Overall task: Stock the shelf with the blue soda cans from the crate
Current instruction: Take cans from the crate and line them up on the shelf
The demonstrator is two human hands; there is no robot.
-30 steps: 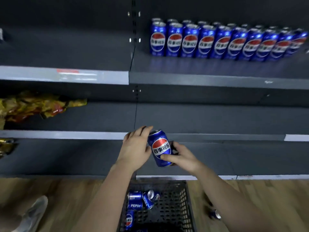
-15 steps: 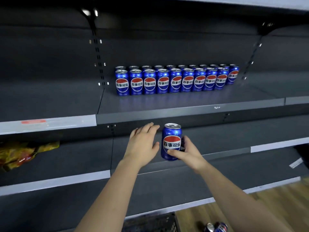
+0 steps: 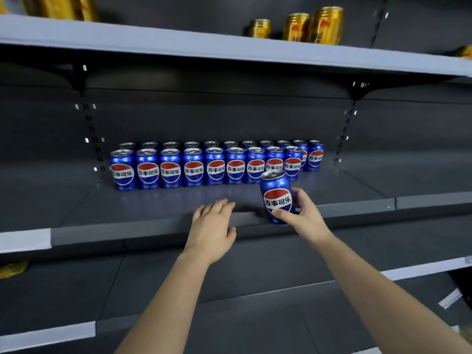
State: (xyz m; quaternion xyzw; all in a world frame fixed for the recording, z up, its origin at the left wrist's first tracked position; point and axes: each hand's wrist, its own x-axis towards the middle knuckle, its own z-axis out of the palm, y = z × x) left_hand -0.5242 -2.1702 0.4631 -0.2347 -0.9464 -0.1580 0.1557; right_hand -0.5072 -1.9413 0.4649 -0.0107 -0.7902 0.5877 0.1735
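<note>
Can (image 3: 277,198) has come up from crate level a second ago to the stocking shelf (image 3: 158,208). It's now in the air over the front lip, tilted a little, label facing me, just in front of the right end of the stocked cans (image 3: 204,167).

Right hand (image 3: 304,215) grips it from the right side, thumb across the lower front and fingers wrapped behind. Left hand (image 3: 213,226), which was against the can a second ago, is off it — flat, fingers straight, holding nothing, hovering at the lip just left of the can.

Crate has dropped out of view as the head tilted up.

Read: carry is about done and placement is next. Front row is shorter than the back row, so the open slot at its right end looks like the target.

Shelf is dark grey metal, flat and glossy, with plenty of bare deck in front of the rows. Gold cans (image 3: 314,25) sit on the shelf above, and a yellow packet (image 3: 11,269) is at the lower left edge.
</note>
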